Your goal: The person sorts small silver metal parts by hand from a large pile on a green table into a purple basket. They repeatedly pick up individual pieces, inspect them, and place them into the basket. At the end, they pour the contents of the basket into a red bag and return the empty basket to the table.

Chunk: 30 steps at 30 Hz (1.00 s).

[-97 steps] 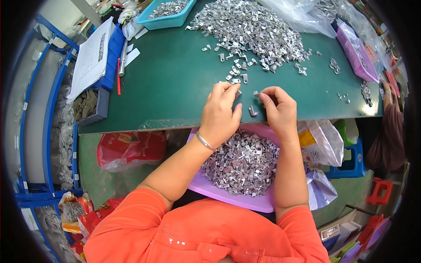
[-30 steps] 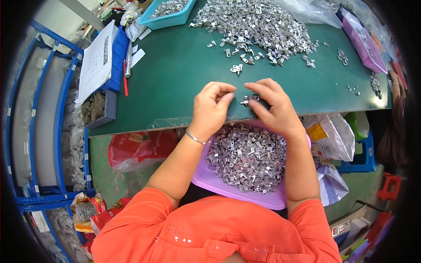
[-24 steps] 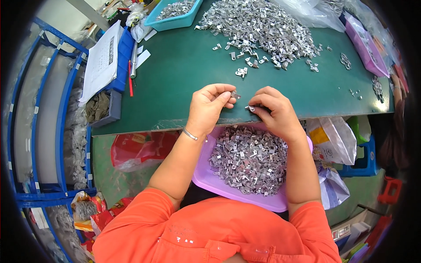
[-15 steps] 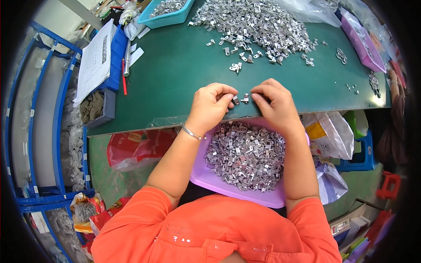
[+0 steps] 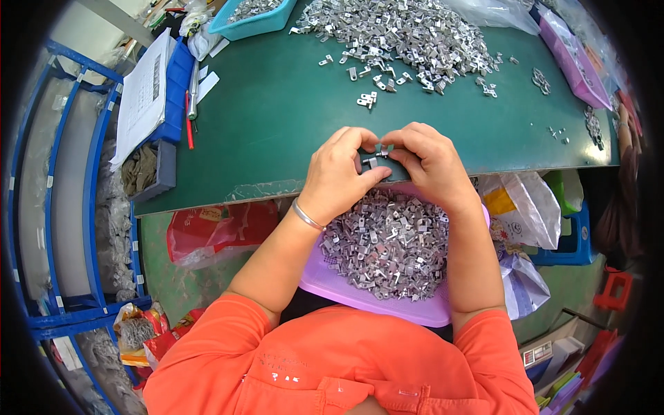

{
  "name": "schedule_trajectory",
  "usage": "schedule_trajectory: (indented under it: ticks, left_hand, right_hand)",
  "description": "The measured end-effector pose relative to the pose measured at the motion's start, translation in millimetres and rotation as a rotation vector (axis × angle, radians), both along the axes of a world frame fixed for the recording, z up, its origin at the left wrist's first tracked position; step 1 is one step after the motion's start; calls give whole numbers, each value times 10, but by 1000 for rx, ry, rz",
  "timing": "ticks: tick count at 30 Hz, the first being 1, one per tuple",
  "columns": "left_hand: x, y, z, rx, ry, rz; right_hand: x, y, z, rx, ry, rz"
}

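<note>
Now drawn closer together, my right hand [image 5: 434, 164] and left hand [image 5: 337, 174] meet by the near edge of the table [image 5: 256, 124]: right grip pinching a bracket [image 5: 384, 150], left half-spread, hold unclear; slack pinching could drop it.

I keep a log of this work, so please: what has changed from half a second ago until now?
The right hand moved left toward the left hand and now seems to grip the small bracket that stood free between them. The left hand opened wider; whether it released its own bracket is unclear. The bracket pile and purple basket stayed.
</note>
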<state>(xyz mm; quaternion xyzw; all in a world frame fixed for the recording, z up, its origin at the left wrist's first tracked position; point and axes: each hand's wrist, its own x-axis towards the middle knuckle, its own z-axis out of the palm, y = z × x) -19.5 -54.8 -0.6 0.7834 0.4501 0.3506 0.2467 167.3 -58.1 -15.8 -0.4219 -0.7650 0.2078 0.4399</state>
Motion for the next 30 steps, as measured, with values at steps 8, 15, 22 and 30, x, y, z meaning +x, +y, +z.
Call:
schedule_trajectory:
  ticks: [8, 15, 22, 30]
  left_hand:
    - [70, -23, -110, 102, -40, 80]
    - [87, -40, -90, 50, -141, 76]
    - [20, -9, -113, 179, -4, 11]
    - [21, -45, -107, 87, -163, 6]
  right_hand:
    - [-33, -55, 43, -68, 67, -71]
    - [2, -37, 36, -45, 68, 20]
    - [24, -78, 81, -232, 189, -15]
    - [65, -87, 54, -239, 210, -5]
